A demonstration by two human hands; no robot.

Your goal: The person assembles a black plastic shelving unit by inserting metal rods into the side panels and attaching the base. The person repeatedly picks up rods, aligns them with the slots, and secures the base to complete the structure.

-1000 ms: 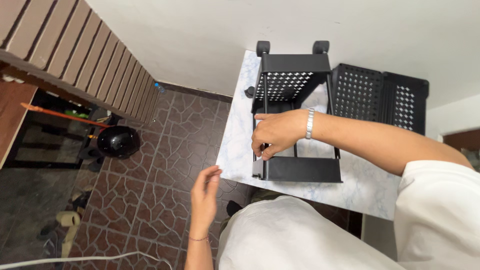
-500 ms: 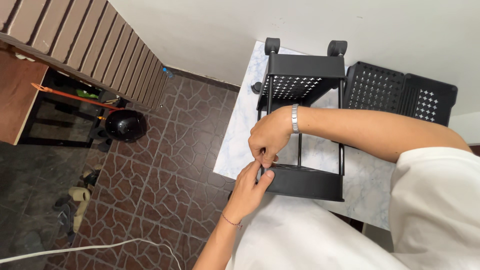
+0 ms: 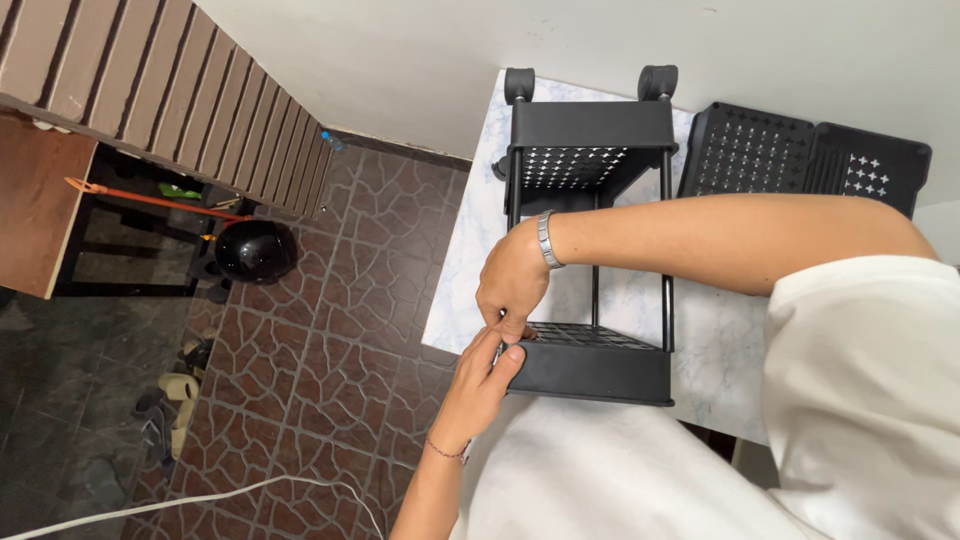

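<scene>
Item: black cart [image 3: 590, 250], lying on its side on the marble tabletop [image 3: 470, 250], wheels toward the wall. My left hand [image 3: 480, 385] grips the near tray's corner; my right hand [image 3: 512, 285] pinches there, fingers narrow. I'd brace the tray firmly, working the corner post squarely. Spare trays [image 3: 800, 155] rest beside

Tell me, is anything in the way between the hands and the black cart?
Nothing visible is. The left hand already grips the near corner of the black cart lying on the marble table, and the right hand pinches the same corner from above. Their fingertips hide the exact spot they touch.
</scene>
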